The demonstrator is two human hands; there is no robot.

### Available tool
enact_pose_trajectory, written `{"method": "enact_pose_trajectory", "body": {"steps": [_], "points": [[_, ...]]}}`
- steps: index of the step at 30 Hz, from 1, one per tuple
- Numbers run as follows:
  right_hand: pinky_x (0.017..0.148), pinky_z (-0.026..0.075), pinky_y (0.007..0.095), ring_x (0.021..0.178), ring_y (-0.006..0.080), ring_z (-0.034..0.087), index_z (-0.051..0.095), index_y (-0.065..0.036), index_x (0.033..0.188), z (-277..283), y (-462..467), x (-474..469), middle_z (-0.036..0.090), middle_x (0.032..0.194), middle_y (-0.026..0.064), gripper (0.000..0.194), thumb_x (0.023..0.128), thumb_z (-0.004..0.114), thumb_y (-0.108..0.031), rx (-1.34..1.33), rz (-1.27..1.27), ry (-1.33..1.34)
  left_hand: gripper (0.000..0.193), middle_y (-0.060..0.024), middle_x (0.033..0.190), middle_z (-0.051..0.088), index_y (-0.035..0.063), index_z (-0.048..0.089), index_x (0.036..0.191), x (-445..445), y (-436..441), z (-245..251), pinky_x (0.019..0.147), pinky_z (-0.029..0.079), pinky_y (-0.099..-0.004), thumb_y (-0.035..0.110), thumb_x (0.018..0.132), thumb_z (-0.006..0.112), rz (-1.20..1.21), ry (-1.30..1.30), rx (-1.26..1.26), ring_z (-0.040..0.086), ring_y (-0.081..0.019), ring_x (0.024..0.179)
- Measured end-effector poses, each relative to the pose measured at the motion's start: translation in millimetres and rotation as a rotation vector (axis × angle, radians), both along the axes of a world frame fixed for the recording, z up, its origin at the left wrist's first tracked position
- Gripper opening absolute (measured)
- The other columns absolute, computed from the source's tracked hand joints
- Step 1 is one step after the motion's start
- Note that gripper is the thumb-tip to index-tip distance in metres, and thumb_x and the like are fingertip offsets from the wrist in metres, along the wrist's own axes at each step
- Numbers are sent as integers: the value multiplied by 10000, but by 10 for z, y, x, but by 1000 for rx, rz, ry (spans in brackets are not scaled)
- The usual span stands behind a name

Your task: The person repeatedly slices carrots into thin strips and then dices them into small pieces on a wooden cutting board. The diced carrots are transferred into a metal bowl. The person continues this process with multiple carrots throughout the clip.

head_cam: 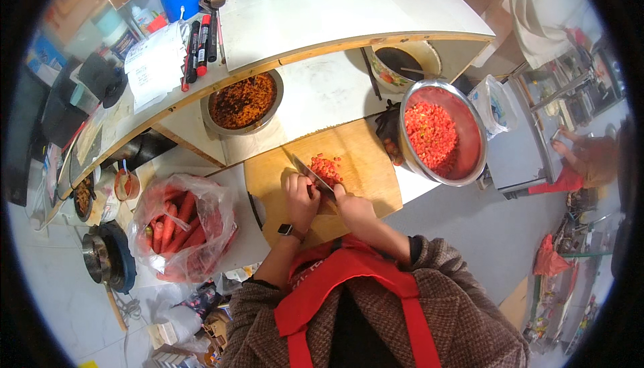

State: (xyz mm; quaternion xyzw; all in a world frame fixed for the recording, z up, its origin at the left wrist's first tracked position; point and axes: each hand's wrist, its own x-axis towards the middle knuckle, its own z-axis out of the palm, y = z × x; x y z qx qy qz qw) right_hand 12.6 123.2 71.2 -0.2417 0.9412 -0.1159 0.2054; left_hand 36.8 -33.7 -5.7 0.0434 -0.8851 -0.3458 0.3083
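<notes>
On the wooden cutting board (372, 166), my right hand (354, 209) grips the handle of a kitchen knife (314, 173). My left hand (302, 199), with a watch on its wrist, presses its curled fingers beside the blade; they seem to hold red pieces, mostly hidden. Diced red vegetable, perhaps carrot or pepper, (326, 166) lies on the far side of the knife. To the right of the board, a tilted metal bowl (470, 136) holds a heap of red dice (430, 134). An open clear plastic bag (216, 212) of carrots (185, 209) is left of the board.
A raised white shelf (352, 10) with a wooden edge spans the far side, carrying markers (203, 46) and papers (156, 63). Beneath it are a metal bowl of chili-like mixture (244, 101) and an enamel pot (385, 78) of dark liquid. Another person (593, 159) is at far right.
</notes>
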Motion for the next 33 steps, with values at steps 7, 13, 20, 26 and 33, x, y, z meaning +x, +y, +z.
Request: {"method": "enact_pose_trajectory", "body": {"steps": [7, 13, 20, 26, 33], "points": [[695, 552, 499, 822, 402, 697, 413, -48, 1087, -53, -216, -174, 682, 885, 224, 178, 930, 484, -92, -108, -31, 15, 196, -165, 915, 522, 24, 518, 895, 19, -17, 0, 813, 443, -478, -15, 736, 626, -10, 6, 18, 524, -374, 888], [710, 560, 481, 837, 400, 697, 412, -53, 1094, 53, 0, 14, 680, 902, 220, 177, 932, 478, -84, -40, 36, -3, 185, -160, 941, 542, 25, 545, 917, 205, 17, 56, 808, 451, -465, 24, 758, 640, -42, -78, -13, 532, -365, 903], [664, 537, 527, 752, 434, 677, 414, -42, 1068, -100, -185, -78, 678, 796, 234, 182, 950, 490, -158, -73, 60, 81, 218, -159, 954, 549, 34, 543, 944, 208, 87, 5, 804, 445, -476, 43, 753, 646, -15, -61, -91, 527, -360, 908], [661, 515, 545, 759, 452, 663, 407, -37, 1053, -6, 64, -9, 669, 790, 242, 182, 959, 494, -167, -190, 51, 25, 232, -143, 923, 534, 54, 541, 931, 349, 66, 33, 787, 432, -465, 73, 741, 673, -15, -104, -62, 524, -353, 899], [643, 519, 536, 751, 442, 665, 416, -37, 1033, -159, -35, 3, 667, 794, 243, 176, 963, 505, -173, -163, 82, 74, 221, -120, 929, 543, 75, 557, 900, 326, 105, 20, 777, 419, -450, 120, 745, 708, -2, -164, -193, 530, -328, 901]]}}
